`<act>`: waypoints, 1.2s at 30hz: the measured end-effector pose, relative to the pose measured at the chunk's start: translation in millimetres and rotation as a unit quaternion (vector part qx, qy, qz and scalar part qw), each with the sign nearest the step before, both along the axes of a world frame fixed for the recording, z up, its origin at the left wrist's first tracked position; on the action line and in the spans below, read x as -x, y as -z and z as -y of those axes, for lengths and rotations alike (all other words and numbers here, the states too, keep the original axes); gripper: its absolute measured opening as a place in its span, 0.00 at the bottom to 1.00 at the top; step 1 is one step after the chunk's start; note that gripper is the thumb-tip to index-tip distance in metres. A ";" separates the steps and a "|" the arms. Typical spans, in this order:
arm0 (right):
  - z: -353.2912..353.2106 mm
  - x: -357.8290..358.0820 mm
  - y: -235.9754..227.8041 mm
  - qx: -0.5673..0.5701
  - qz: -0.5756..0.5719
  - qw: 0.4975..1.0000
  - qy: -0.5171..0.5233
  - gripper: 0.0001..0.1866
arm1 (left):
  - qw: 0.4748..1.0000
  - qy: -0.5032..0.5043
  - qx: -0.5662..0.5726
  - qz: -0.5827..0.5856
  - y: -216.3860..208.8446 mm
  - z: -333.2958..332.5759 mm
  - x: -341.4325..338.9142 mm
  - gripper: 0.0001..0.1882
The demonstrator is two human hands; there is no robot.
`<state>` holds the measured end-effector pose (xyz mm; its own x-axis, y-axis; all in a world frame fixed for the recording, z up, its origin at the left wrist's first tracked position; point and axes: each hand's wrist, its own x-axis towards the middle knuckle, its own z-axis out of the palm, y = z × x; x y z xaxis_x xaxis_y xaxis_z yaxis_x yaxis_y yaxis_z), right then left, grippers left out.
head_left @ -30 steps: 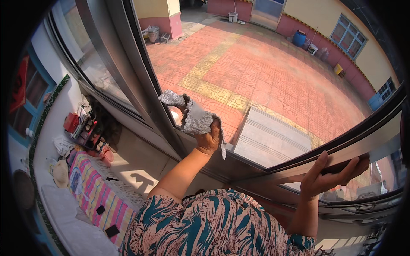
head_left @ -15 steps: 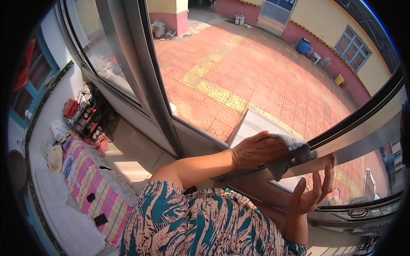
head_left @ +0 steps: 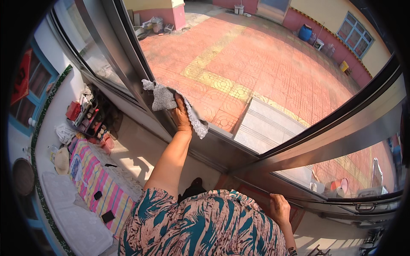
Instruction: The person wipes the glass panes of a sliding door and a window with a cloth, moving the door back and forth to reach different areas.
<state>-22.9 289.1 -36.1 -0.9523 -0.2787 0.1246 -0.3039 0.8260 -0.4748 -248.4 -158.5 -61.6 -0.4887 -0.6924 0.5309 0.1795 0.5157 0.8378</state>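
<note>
With my left arm stretched forward, my left hand (head_left: 183, 116) presses a grey cleaning cloth (head_left: 163, 99) against the lower left corner of the metal window frame (head_left: 222, 143). The cloth spreads past the fingers onto the upright post and hangs down beside the wrist. Most of the left fingers are hidden behind or against the cloth. Low on the right, my right hand (head_left: 280, 208) is held near my body, its fingers curled in, and nothing shows in it. The glass pane (head_left: 213, 77) stands in front of me.
An angled window sash (head_left: 333, 145) stands at the right. On the left are a bench with a striped cover (head_left: 92, 177) and a shoe rack (head_left: 92, 121). Beyond the glass lie a tiled courtyard (head_left: 179, 55), a grey step (head_left: 271, 128) and a blue barrel (head_left: 305, 33).
My left hand has swept the cloth from the right end of the lower frame to its left corner. My right hand has dropped, moved left and curled its fingers.
</note>
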 end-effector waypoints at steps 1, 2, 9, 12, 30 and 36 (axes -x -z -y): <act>-1.9 -2.4 5.0 -0.004 0.023 1.000 -0.012 0.12 | 0.999 -0.009 -0.038 -0.012 28.0 3.7 3.5 0.26; -4.8 -6.3 8.7 -0.009 0.048 0.999 -0.014 0.12 | 0.976 0.053 -0.209 -0.033 34.0 -9.5 3.7 0.27; -13.9 -13.4 10.6 -0.020 0.071 0.997 0.005 0.12 | 0.968 0.163 -0.008 0.192 26.2 -147.8 -74.7 0.25; -7.5 -8.8 1.4 -0.024 0.067 0.997 -0.022 0.13 | 0.918 0.284 0.236 0.145 30.3 -180.3 -106.0 0.26; -13.8 -20.3 8.1 -0.034 0.103 0.994 0.013 0.13 | 0.890 0.125 0.358 -0.251 -209.6 -161.7 -26.0 0.30; -4.3 -9.2 -1.5 -0.029 0.109 0.994 0.007 0.13 | 0.795 0.213 0.533 -0.198 -74.7 -184.3 -36.3 0.18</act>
